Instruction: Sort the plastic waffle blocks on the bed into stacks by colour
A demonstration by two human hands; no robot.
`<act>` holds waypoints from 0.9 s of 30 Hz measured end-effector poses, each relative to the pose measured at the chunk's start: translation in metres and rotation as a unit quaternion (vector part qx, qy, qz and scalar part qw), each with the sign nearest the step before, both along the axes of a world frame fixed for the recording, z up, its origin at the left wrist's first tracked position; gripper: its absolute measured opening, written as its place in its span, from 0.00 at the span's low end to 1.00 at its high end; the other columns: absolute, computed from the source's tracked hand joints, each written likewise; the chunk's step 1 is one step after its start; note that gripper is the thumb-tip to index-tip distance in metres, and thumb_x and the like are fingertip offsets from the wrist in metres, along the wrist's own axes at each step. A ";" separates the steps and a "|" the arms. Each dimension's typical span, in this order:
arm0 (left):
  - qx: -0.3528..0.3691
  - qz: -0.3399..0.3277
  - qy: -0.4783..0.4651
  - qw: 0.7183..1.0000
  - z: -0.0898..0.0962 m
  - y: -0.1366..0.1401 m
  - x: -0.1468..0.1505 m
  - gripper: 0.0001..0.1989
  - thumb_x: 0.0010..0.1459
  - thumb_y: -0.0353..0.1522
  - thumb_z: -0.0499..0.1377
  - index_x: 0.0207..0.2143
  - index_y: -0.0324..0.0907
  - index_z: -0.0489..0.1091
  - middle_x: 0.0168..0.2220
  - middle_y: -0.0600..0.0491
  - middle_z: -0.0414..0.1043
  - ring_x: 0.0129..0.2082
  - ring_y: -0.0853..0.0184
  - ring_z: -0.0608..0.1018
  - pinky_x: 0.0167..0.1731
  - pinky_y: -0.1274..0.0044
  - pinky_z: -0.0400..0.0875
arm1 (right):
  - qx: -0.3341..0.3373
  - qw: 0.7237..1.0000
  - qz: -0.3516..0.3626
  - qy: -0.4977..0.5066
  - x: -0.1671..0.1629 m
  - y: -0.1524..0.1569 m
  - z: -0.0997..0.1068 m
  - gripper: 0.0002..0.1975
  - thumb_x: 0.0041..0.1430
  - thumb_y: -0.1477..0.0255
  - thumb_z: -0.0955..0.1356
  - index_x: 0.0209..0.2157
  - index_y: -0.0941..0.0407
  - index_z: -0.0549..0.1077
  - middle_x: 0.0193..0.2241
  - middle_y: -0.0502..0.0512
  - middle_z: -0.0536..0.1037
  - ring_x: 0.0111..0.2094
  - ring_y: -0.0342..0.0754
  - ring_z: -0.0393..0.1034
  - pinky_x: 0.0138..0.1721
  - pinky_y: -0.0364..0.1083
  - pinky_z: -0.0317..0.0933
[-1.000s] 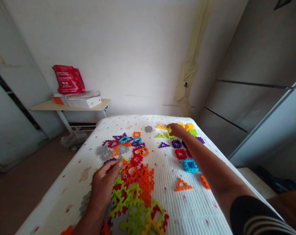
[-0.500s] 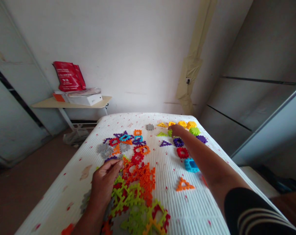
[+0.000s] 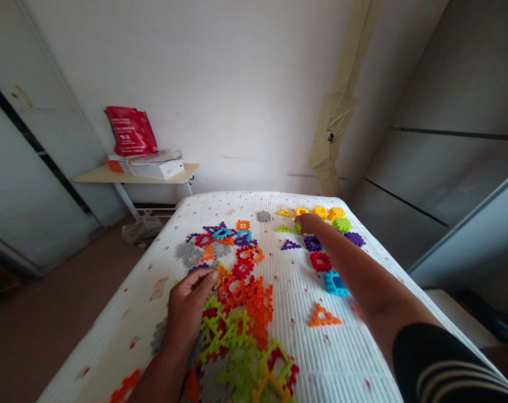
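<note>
Over the left edge of a pile of toothed plastic building tiles, my left hand (image 3: 190, 299) is closed, thumb against fingertips. Whatever may be in that pinch is too small to make out. My right hand (image 3: 308, 223) reaches to the far side, its fingers closed down on a green tile (image 3: 298, 228) that they partly cover. Around it lie a green triangle tile (image 3: 284, 229), a yellow square tile (image 3: 302, 211), a purple triangle tile (image 3: 290, 244) and a purple square tile (image 3: 313, 243).
Nearer my right forearm are a red square tile (image 3: 320, 261), blue tiles (image 3: 336, 284) and an orange triangle tile (image 3: 323, 317). A grey tile (image 3: 264, 216) lies far back on the white quilted cover (image 3: 279, 358). Beyond, a side table (image 3: 94, 176) holds boxes and a red bag (image 3: 130, 131).
The view has turned slightly left, so everything appears shifted to the right. Both hands stay almost where they were relative to the tiles.
</note>
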State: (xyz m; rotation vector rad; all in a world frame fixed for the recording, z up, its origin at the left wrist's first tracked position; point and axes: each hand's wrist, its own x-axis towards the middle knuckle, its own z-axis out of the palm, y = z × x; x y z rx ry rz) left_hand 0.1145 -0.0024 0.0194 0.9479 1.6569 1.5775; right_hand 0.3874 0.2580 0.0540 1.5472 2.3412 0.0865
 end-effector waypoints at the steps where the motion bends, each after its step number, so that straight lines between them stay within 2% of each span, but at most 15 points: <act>1: 0.006 0.003 0.001 1.000 0.002 0.000 -0.001 0.18 0.44 0.44 0.63 0.29 0.37 0.73 0.19 0.57 0.68 0.17 0.75 0.61 0.18 0.82 0.54 | 0.001 1.000 0.002 0.000 0.000 0.000 -0.001 0.17 0.61 0.67 0.65 0.51 0.57 0.66 0.50 0.58 0.68 0.46 0.51 0.67 0.45 0.55 0.64; 4: 0.037 0.032 0.000 0.999 0.006 0.000 -0.009 0.17 0.44 0.43 0.62 0.28 0.37 0.73 0.19 0.57 0.69 0.17 0.76 0.62 0.18 0.82 0.55 | 0.009 1.000 0.007 0.003 -0.001 -0.001 -0.003 0.18 0.60 0.68 0.66 0.51 0.58 0.66 0.50 0.59 0.69 0.47 0.52 0.67 0.45 0.55 0.64; 7: 0.054 0.075 0.015 0.996 0.007 -0.001 -0.024 0.16 0.45 0.42 0.62 0.30 0.37 0.73 0.20 0.57 0.70 0.18 0.74 0.65 0.20 0.82 0.59 | 0.022 1.000 0.012 0.008 -0.003 -0.004 -0.001 0.20 0.54 0.76 0.69 0.50 0.59 0.69 0.48 0.63 0.72 0.48 0.56 0.67 0.44 0.51 0.64; 9: 0.039 0.091 0.067 0.993 0.004 0.000 -0.035 0.15 0.46 0.40 0.61 0.31 0.37 0.74 0.23 0.55 0.73 0.22 0.71 0.70 0.24 0.80 0.64 | 0.033 0.999 0.017 0.010 -0.005 -0.007 0.003 0.24 0.49 0.80 0.70 0.50 0.58 0.70 0.47 0.63 0.73 0.48 0.58 0.68 0.42 0.48 0.64; 12: -0.021 0.065 0.203 0.977 -0.001 0.001 -0.046 0.13 0.47 0.38 0.58 0.32 0.39 0.75 0.28 0.52 0.76 0.28 0.66 0.74 0.32 0.76 0.67 | 0.058 0.998 0.033 0.019 -0.013 -0.017 0.013 0.27 0.49 0.81 0.68 0.52 0.55 0.68 0.48 0.63 0.73 0.47 0.58 0.69 0.41 0.48 0.64; 15: -0.073 0.005 0.356 0.932 -0.004 0.004 -0.046 0.12 0.51 0.35 0.55 0.33 0.41 0.76 0.33 0.50 0.77 0.33 0.64 0.75 0.38 0.74 0.66 | 0.085 0.994 0.065 0.037 -0.024 -0.042 0.021 0.28 0.52 0.78 0.66 0.56 0.55 0.64 0.51 0.62 0.71 0.49 0.56 0.68 0.42 0.49 0.64; 18: -0.114 -0.046 0.500 0.857 -0.005 0.008 -0.035 0.11 0.51 0.34 0.56 0.35 0.44 0.76 0.37 0.49 0.76 0.40 0.62 0.74 0.42 0.72 0.64 | 0.091 0.985 0.130 0.069 -0.031 -0.085 0.025 0.27 0.54 0.75 0.66 0.56 0.53 0.63 0.52 0.60 0.70 0.48 0.55 0.69 0.42 0.49 0.64; 20: -0.149 -0.058 0.559 0.814 -0.007 0.011 -0.025 0.11 0.50 0.35 0.58 0.37 0.46 0.76 0.38 0.48 0.75 0.41 0.59 0.72 0.40 0.70 0.63 | 0.076 0.977 0.176 0.092 -0.033 -0.119 0.024 0.25 0.54 0.73 0.67 0.55 0.54 0.65 0.50 0.60 0.72 0.45 0.55 0.71 0.41 0.49 0.65; 22: -0.170 -0.057 0.582 0.793 -0.009 0.013 -0.017 0.13 0.50 0.36 0.59 0.38 0.47 0.76 0.39 0.47 0.74 0.42 0.57 0.70 0.39 0.69 0.61 | 0.052 0.971 0.206 0.107 -0.033 -0.150 0.021 0.23 0.54 0.72 0.67 0.53 0.54 0.66 0.48 0.61 0.73 0.44 0.55 0.71 0.40 0.49 0.66; 24: -0.175 -0.052 0.594 0.784 -0.011 0.014 -0.011 0.13 0.49 0.37 0.59 0.39 0.48 0.75 0.39 0.46 0.72 0.43 0.56 0.69 0.39 0.67 0.59 | 0.030 0.969 0.217 0.118 -0.030 -0.174 0.018 0.22 0.53 0.72 0.68 0.52 0.54 0.67 0.47 0.60 0.74 0.43 0.55 0.72 0.39 0.50 0.66; 27: -0.184 -0.051 0.611 0.769 -0.010 0.012 -0.005 0.14 0.50 0.38 0.59 0.40 0.50 0.75 0.39 0.47 0.70 0.44 0.55 0.67 0.40 0.66 0.57 | 0.005 0.967 0.218 0.129 -0.028 -0.197 0.016 0.21 0.54 0.73 0.67 0.51 0.54 0.68 0.45 0.60 0.75 0.42 0.55 0.72 0.38 0.50 0.66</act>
